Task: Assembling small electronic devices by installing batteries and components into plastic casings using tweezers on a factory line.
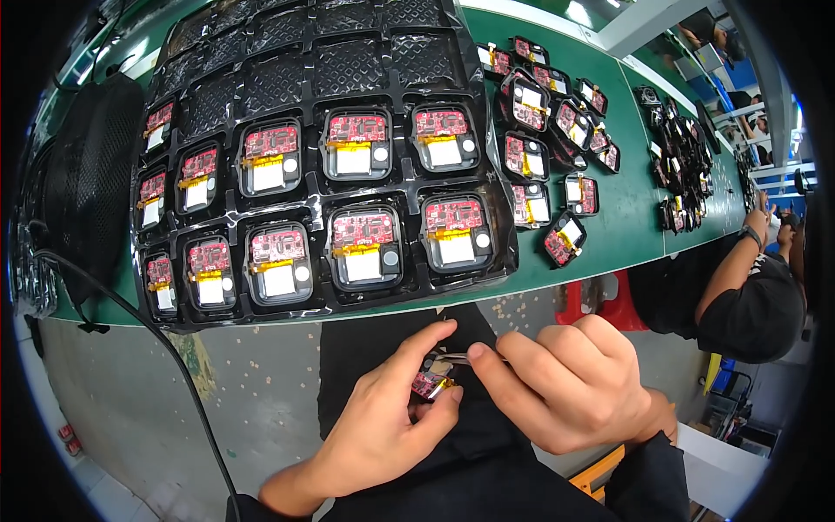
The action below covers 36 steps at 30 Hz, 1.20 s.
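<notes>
Above my lap, my left hand [378, 426] grips a small device housing [430, 384] between thumb and fingers. Inside that housing a red circuit board and a strip of yellow tape show; the rest is hidden by the fingers. My right hand [570, 387] is closed in a pinch on thin metal tweezers [456, 358]. Their tips reach the upper part of the housing, but I cannot tell whether they grip anything. Beyond both hands, a black plastic tray [317, 215] on the table carries rows of similar open housings with red boards, white blocks and yellow tape.
Loose housings [527, 157] lie in a cluster on the green table [631, 143], right of the tray. Farther right is a dark pile of units [684, 165]. A black cable [178, 361] hangs at left, near a black mesh bag [91, 183]. A co-worker [752, 300] sits at the right.
</notes>
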Motion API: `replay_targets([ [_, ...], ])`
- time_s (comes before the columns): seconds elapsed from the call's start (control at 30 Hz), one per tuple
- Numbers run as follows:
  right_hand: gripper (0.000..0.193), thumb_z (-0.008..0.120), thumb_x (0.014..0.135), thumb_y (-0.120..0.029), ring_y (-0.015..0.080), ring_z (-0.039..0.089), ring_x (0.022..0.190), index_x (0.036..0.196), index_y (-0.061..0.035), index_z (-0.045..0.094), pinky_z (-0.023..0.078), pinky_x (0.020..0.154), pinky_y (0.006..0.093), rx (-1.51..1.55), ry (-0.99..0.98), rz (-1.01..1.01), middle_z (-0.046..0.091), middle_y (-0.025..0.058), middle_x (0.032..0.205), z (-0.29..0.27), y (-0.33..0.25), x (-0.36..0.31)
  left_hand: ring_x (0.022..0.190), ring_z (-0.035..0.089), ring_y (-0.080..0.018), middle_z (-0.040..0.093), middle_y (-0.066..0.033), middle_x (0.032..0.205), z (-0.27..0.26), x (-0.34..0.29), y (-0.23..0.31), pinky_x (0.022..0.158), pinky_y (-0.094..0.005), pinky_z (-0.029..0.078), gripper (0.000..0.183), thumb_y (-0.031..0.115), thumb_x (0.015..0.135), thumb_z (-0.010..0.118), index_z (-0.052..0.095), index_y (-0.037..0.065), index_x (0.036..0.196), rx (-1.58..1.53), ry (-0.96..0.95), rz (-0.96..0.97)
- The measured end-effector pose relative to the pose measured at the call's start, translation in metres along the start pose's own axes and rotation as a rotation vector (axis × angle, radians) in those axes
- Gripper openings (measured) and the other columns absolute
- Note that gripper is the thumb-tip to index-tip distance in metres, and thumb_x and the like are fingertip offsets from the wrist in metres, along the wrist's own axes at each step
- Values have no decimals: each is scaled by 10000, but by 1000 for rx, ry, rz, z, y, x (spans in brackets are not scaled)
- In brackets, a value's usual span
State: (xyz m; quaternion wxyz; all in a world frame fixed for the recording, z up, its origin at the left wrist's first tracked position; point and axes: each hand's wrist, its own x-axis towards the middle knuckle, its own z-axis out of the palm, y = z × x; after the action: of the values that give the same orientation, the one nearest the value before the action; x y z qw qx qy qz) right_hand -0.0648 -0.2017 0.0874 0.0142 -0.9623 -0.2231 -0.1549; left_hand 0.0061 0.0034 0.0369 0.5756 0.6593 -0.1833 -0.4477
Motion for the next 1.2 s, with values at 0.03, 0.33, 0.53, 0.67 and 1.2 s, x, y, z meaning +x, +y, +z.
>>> replay_targets([
  [0.03, 251, 725, 750, -147, 121, 468, 652, 952, 1, 741, 271, 540, 279, 4, -20, -13, 617, 34, 878, -2, 1, 2, 786, 571, -15, 694, -29, 990, 0, 0, -2, 642, -198, 495, 602, -33, 901, 689, 489, 40, 1464, 19, -1, 6],
  [0.33, 248, 690, 702, -172, 139, 491, 730, 897, -20, 707, 331, 597, 292, 84, -173, -26, 539, 17, 825, -10, 6, 12, 639, 611, -188, 658, -160, 906, 1, -1, -7, 616, -334, 520, 577, 74, 897, 699, 497, 21, 1435, 85, -22, 33],
  [0.53, 163, 677, 708, -211, 146, 507, 769, 791, -74, 648, 369, 647, 297, 219, -261, -27, 450, -3, 764, -4, 15, 17, 700, 648, -177, 676, -125, 900, 3, -1, -9, 655, -311, 529, 557, 18, 822, 727, 561, 3, 1353, 190, -1, 174],
  [0.67, 159, 674, 720, -224, 148, 514, 781, 795, -88, 644, 380, 657, 299, 273, -297, -54, 456, -7, 768, 1, 18, 17, 733, 668, -231, 677, -148, 906, 0, -1, -12, 685, -339, 541, 553, 25, 818, 729, 559, -9, 1343, 207, -29, 201],
  [1.2, 210, 677, 689, -219, 146, 490, 739, 851, -85, 679, 367, 629, 290, 239, -154, -62, 445, -14, 762, 3, 21, 9, 748, 701, -249, 695, -150, 911, -2, 2, -4, 702, -348, 558, 541, 20, 817, 718, 567, 1, 1336, 191, -92, 107],
])
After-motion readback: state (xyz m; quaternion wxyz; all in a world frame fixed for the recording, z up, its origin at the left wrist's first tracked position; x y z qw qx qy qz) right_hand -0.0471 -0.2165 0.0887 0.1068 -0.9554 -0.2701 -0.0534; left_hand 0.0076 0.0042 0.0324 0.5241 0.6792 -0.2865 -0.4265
